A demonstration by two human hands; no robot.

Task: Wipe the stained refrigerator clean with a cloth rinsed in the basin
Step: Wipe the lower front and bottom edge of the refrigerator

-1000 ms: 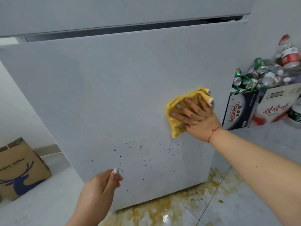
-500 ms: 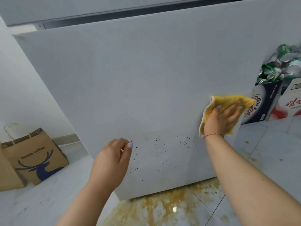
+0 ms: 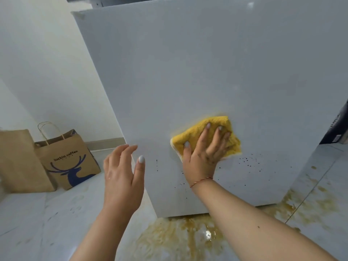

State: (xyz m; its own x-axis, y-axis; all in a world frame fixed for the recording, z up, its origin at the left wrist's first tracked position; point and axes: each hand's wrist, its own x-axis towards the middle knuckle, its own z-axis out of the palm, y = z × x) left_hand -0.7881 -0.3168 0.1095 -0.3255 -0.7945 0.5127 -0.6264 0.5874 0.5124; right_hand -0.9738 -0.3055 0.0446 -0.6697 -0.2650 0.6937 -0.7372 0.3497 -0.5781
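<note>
The right hand (image 3: 202, 157) presses flat, fingers spread, on the yellow cloth (image 3: 206, 137) against the fridge door (image 3: 188, 72). Best to push down toward the dark specks (image 3: 248, 160) at 4 o'clock (pressing firmly). The left hand (image 3: 123, 176) hangs loose, holding nothing.

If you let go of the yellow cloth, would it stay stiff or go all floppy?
Probably floppy: the yellow cloth bunches into soft folds under the right hand on the refrigerator. It looks fluffy, so likely light, heavier if wet.
</note>
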